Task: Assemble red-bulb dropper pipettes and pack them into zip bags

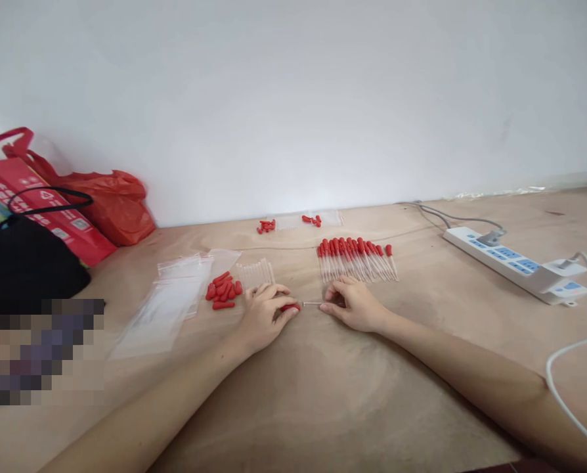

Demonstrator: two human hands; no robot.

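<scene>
Between the fingers of my left hand [266, 315] is a red rubber bulb [290, 307], its open end facing right. My right hand [350, 303] pinches a thin clear glass dropper tube [313, 304], which points at the bulb with a small gap between them. Left of my left hand lies a pile of loose red bulbs [222, 290]. Just behind that hand is a row of bare glass tubes [257, 272]. Beyond my right hand, several droppers with red bulbs on their tubes [355, 257] lie side by side.
Clear plastic zip bags [175, 295] lie at left. Small bags with red bulbs [312, 220] are near the wall. A white power strip [513, 259] with cables sits at right. Red bags [119, 203] and a black bag [32, 263] stand far left.
</scene>
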